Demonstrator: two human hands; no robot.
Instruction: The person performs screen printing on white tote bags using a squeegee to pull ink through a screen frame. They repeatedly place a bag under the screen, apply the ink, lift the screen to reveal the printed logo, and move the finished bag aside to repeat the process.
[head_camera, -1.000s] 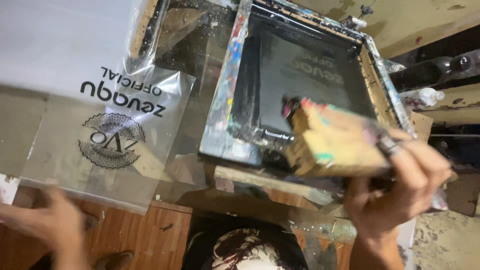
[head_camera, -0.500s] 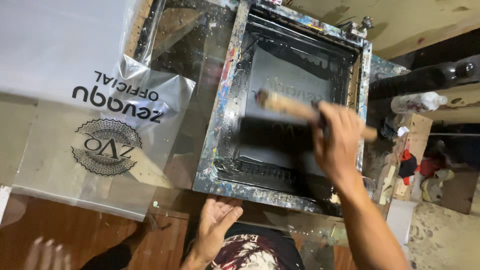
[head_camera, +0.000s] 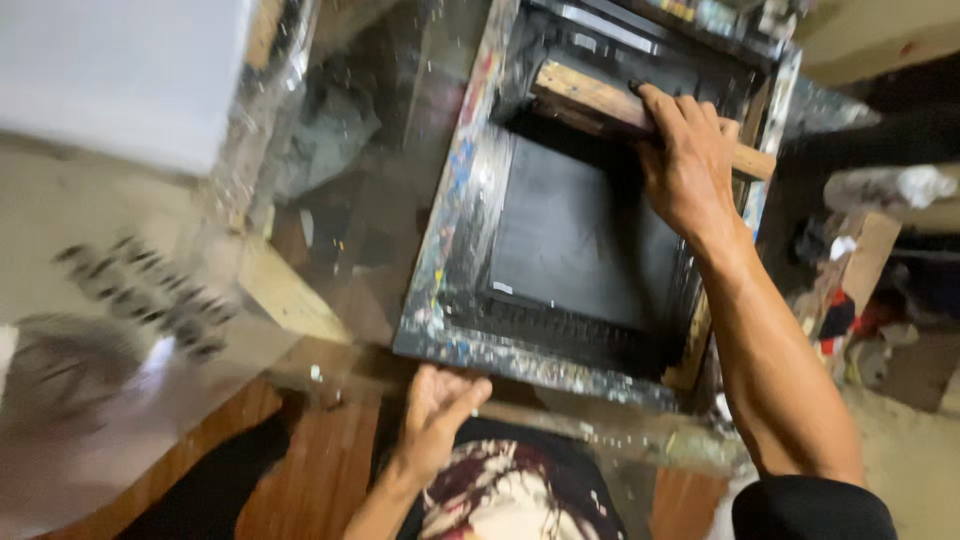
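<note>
Head view: right hand (head_camera: 690, 165) closed over wooden squeegee (head_camera: 600, 98), set at far end of ink-stained screen frame (head_camera: 455, 210); black mesh open toward the wrist. Left hand (head_camera: 440, 410), fingers loosely curled, apparently touching frame's near edge.

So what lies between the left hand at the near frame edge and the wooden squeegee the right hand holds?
In the head view, the frame's paint-spattered near rail and the black ink-covered mesh lie between the left hand and the squeegee under the right hand.
</note>
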